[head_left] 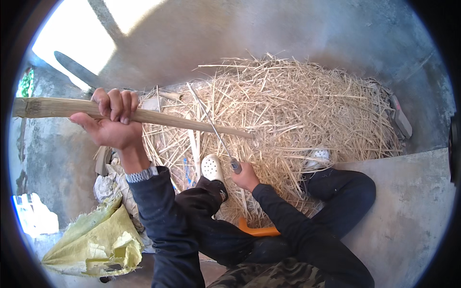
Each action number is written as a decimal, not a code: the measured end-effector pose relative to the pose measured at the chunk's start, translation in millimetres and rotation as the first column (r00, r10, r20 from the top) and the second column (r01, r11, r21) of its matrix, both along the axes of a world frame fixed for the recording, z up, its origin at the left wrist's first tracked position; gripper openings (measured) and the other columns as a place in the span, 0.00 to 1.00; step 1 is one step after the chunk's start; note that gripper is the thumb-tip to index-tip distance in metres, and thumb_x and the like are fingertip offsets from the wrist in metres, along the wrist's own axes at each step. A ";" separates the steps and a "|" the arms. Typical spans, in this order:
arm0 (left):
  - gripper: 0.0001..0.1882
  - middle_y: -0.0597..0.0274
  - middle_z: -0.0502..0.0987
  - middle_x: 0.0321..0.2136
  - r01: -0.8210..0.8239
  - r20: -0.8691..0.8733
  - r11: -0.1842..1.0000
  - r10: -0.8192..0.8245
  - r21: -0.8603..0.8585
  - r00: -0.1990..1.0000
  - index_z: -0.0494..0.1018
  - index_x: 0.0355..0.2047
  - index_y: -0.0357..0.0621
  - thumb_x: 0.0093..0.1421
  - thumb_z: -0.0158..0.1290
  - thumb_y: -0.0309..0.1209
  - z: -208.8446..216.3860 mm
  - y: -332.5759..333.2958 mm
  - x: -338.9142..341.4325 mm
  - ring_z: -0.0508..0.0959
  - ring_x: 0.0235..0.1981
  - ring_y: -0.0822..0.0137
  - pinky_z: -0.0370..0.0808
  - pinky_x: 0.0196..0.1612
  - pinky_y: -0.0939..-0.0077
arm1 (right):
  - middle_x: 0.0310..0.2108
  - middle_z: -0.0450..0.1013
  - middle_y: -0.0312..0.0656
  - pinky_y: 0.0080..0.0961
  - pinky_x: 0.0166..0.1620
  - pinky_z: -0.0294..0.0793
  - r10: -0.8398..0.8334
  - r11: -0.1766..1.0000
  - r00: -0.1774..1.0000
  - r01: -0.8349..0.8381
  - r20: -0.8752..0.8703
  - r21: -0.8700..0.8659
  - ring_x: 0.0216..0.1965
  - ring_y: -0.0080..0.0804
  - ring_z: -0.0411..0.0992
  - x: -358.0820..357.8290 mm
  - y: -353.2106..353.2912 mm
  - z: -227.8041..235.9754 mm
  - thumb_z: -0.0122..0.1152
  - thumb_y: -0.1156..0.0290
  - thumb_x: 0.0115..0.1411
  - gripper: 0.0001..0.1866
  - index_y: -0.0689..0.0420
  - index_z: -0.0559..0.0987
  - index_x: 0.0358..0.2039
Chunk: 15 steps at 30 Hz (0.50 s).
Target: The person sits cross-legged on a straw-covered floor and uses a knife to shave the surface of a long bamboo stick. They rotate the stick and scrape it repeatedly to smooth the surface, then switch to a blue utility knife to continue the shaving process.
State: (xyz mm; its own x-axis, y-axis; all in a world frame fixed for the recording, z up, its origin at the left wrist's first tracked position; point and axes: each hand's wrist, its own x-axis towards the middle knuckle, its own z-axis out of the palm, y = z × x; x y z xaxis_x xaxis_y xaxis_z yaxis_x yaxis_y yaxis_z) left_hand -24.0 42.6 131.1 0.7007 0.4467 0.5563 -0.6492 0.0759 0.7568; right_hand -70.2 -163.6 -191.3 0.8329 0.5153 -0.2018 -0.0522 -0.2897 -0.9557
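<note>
My left hand (114,126) wraps round a bamboo pole (177,121), with a metal watch on the wrist. The pole runs from the far left toward the middle, its thin end over a heap of shavings (307,110). In my right hand (247,176) is a long, narrow-bladed knife (215,128), gripped by its grey handle. Its blade points up and to the left, crossing the pole to the right of my left hand. Whether the edge touches the bamboo, I cannot tell.
Pale bamboo shavings and strips cover the ground before my legs. My white clogs (212,169) rest among them. A frayed yellow sack (98,235) lies at the lower left. An orange curved piece (259,231) sits between my legs, and a wall (269,29) rises behind the heap.
</note>
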 end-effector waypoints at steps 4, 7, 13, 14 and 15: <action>0.34 0.75 0.51 0.09 -0.021 -0.008 1.000 0.021 -0.022 1.000 0.54 0.17 0.54 0.53 0.39 0.72 -0.2 1.0 -4.2 0.50 0.10 0.79 0.51 0.18 0.83 | 0.22 0.72 0.56 0.39 0.33 0.71 -0.022 0.985 0.997 0.034 -0.073 0.166 0.28 0.53 0.73 -15.3 10.1 83.6 0.55 0.70 0.47 0.13 0.63 0.76 0.32; 0.34 0.75 0.51 0.09 0.010 0.004 1.000 -0.010 0.010 1.000 0.54 0.18 0.54 0.54 0.37 0.72 8.4 -25.8 -2.0 0.50 0.10 0.79 0.50 0.17 0.83 | 0.21 0.73 0.52 0.32 0.30 0.70 -0.029 0.982 0.992 0.006 0.119 0.189 0.23 0.42 0.73 -9.1 14.2 104.4 0.55 0.73 0.49 0.13 0.65 0.75 0.35; 0.34 0.76 0.51 0.08 -0.096 -0.008 0.995 0.097 0.034 0.995 0.53 0.19 0.54 0.57 0.29 0.72 1.1 -26.0 17.9 0.48 0.09 0.79 0.49 0.15 0.85 | 0.15 0.67 0.47 0.34 0.26 0.66 -0.078 0.996 0.994 0.080 -0.081 0.030 0.18 0.37 0.68 5.2 -16.9 36.0 0.55 0.73 0.47 0.07 0.64 0.70 0.21; 0.34 0.76 0.50 0.08 -0.052 -0.001 0.998 0.052 0.032 0.999 0.53 0.19 0.54 0.57 0.28 0.72 4.4 -18.5 18.1 0.48 0.09 0.80 0.49 0.15 0.85 | 0.15 0.67 0.47 0.34 0.26 0.66 -0.061 0.998 0.994 0.062 -0.085 0.007 0.18 0.37 0.67 1.3 -16.3 53.4 0.55 0.73 0.47 0.07 0.64 0.70 0.22; 0.34 0.75 0.51 0.09 -0.015 0.001 0.999 0.015 0.039 1.000 0.54 0.19 0.54 0.56 0.32 0.72 5.0 -21.4 16.3 0.49 0.10 0.79 0.50 0.16 0.84 | 0.17 0.69 0.49 0.35 0.27 0.68 -0.046 0.999 0.998 0.046 -0.048 0.011 0.20 0.42 0.69 4.9 -17.5 71.0 0.55 0.72 0.48 0.08 0.64 0.72 0.26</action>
State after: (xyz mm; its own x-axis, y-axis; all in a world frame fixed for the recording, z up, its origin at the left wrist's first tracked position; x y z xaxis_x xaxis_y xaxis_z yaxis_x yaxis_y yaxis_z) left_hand -7.7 21.2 136.1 0.6937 0.4352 0.5739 -0.6503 0.0361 0.7588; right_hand -65.3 -181.1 -120.3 0.8453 0.4792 -0.2361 -0.1112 -0.2744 -0.9552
